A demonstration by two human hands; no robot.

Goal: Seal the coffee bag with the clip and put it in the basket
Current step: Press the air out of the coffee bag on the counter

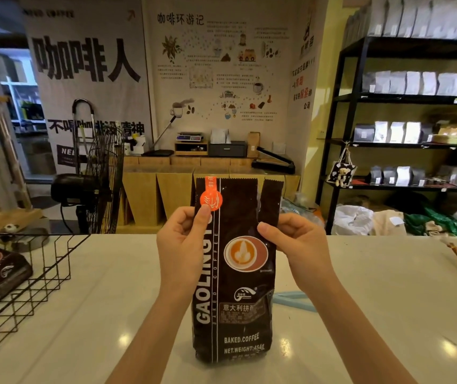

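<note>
views: one, head camera, wide-angle | position: above the counter (pixel 374 300), at the person's head | facing: forward and a little down, toward the far wall (pixel 221 79) | nearness: close to both hands and the bag (pixel 232 273), shelves (pixel 404 134) far | shared area: none, single view

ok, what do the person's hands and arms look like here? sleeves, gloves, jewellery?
Both forearms enter from the bottom edge and are bare as far as the frame shows: no sleeves in view. The left hand and right hand wear no gloves. No rings, watch or wristbands are visible. The nails that show are short and unpainted. No markings or tattoos show.
</note>
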